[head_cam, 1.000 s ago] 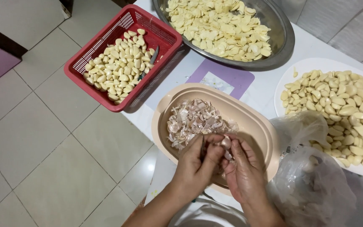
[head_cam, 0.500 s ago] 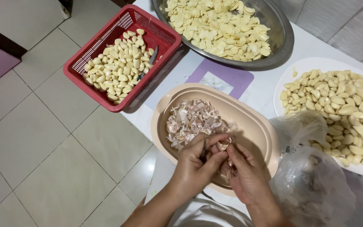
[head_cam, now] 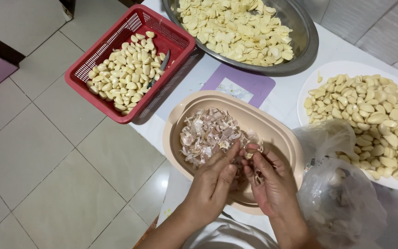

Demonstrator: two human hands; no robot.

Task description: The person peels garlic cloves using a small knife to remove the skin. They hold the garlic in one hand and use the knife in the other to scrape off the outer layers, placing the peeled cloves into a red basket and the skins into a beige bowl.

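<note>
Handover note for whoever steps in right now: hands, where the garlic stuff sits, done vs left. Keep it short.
Left hand and right hand: both over the beige tub, fingertips together pinching a garlic clove that is partly peeled.
Peel scraps are piled in the tub.
Done: peeled cloves in the red basket, with a small knife lying on them, and on the white plate; sliced garlic fills the metal bowl.
Left: the clove in hand; the clear plastic bag beside the right hand, contents unclear.
</note>
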